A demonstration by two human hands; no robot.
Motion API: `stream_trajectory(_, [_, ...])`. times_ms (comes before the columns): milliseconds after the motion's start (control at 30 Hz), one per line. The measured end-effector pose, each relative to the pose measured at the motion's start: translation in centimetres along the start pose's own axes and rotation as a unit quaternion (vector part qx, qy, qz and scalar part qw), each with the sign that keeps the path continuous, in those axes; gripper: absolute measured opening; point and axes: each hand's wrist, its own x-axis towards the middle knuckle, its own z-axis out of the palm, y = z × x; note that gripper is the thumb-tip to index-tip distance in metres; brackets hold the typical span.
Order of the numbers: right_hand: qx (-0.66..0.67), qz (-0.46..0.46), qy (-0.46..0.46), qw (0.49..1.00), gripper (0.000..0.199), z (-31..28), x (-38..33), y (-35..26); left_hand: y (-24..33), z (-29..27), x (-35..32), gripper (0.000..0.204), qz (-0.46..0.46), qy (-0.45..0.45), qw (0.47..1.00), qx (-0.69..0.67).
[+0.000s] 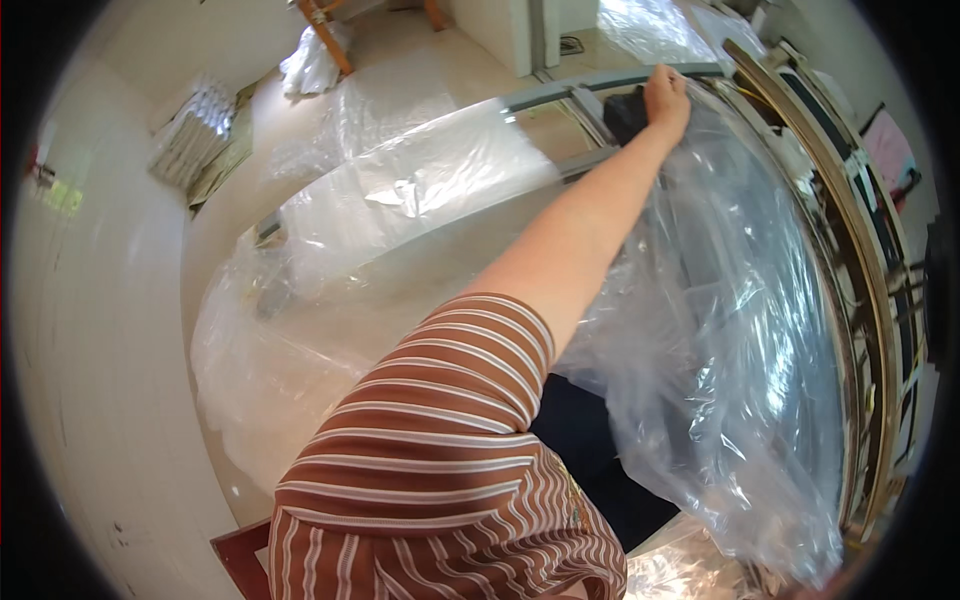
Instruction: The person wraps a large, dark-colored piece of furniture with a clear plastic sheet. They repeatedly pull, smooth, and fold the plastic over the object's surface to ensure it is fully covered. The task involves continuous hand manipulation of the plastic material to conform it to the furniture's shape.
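My left arm, in a brown striped sleeve, reaches across to the far right. My left hand [666,104] is closed in a fist at the far bar of a grey metal frame [545,95], gripping the edge of a clear plastic sheet [725,330]. From there the sheet hangs in loose, shiny folds toward the lower right. A black piece [625,113] lies beside the fist. More clear film [420,195] covers the frame's left part. At the lower right rim, where the sheet narrows, a dim skin-toned patch may be my right hand; its fingers are hidden.
A long rack with wooden rails [865,280] runs along the right. A stack of wrapped pieces [195,130] stands by the white wall [110,330] on the left. Wooden legs [325,35] and a bundle of plastic [312,65] are at the back.
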Motion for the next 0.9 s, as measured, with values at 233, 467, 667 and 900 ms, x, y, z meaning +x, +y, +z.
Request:
stream_trajectory(233, [-0.087,0.075,0.095,0.989,0.031,-3.7,-4.2,6.9,0.8,0.2,-0.9,0.014,-0.016,-0.034,0.999,-0.022])
stream_trajectory(467, [-0.183,0.156,0.182,0.953,0.032,-7.5,-10.2,14.3,0.2,-2.5,0.0,0.013,-0.006,-0.062,0.998,0.003])
stream_trajectory(667, [-0.345,0.247,0.324,0.846,0.033,-18.5,-23.8,23.1,3.5,0.9,-2.2,0.029,0.095,-0.348,0.932,0.041])
stream_trajectory(900, [-0.608,0.009,0.537,0.585,0.035,-25.7,-18.9,10.5,-2.0,0.6,-0.2,0.043,0.041,-0.296,0.935,0.191])
